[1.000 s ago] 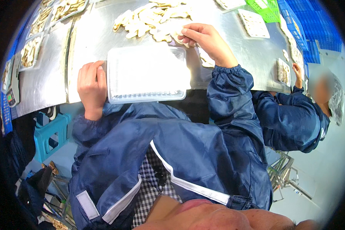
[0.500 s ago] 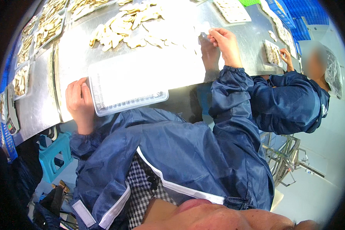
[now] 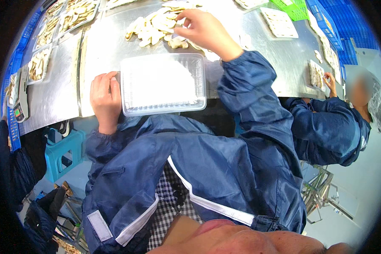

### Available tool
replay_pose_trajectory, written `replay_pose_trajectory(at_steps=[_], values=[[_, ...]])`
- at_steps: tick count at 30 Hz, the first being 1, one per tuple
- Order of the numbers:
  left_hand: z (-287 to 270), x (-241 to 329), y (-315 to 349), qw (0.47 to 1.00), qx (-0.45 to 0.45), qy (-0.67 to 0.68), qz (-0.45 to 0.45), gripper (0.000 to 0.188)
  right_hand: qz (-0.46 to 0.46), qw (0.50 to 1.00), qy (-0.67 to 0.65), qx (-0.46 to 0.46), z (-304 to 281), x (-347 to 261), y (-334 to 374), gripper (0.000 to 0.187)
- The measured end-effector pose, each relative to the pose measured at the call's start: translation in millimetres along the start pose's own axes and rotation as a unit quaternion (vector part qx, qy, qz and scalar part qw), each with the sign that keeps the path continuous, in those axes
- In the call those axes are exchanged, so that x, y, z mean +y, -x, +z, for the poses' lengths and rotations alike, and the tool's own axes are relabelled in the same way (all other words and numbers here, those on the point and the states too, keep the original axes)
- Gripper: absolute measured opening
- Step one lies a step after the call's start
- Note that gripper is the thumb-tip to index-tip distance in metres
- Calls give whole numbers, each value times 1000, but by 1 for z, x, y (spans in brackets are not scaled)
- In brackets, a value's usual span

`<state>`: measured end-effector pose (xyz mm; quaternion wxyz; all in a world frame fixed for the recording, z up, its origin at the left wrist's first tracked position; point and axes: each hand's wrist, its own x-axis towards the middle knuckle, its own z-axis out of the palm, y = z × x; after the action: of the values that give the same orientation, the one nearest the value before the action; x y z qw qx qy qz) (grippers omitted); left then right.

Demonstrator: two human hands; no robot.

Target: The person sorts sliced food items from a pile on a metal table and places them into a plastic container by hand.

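Cream flat slices (image 3: 150,29), likely light, fragile, best held by edges, are lying at twelve o'clock from your clear rectangular plastic tray (image 3: 156,84); your right hand (image 3: 203,31) is hovering, thumb and forefinger parted; your left hand (image 3: 105,94) is flanking nine, grip indiscernible.

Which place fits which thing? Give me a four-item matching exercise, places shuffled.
1. Clear rectangular plastic tray
2. Pile of pale flat slices
3. Bright green plastic basket
4. Turquoise plastic stool

A. Top right of the picture
B. Lower than the shiny metal table
C. Next to the left hand
D. Next to the right hand

Pairs: 1-C, 2-D, 3-A, 4-B
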<state>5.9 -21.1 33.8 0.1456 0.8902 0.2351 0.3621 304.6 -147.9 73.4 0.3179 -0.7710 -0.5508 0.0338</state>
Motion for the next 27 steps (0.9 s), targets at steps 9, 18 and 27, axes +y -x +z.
replay_pose_trajectory(at_steps=[9, 18, 27], values=[[-7, 0, 1, 1000, -2, -10, -6, 15, 6, 1000, 19, 6, 16, 5, 2, 22], [-2, 1, -1, 1000, -8, -21, -5, 15, -130, 982, 115, 73, 21, 2, -7, 28], [-3, 0, 2, 999, -5, -33, -9, 15, 151, 983, -58, -80, -22, 4, 25, 31]])
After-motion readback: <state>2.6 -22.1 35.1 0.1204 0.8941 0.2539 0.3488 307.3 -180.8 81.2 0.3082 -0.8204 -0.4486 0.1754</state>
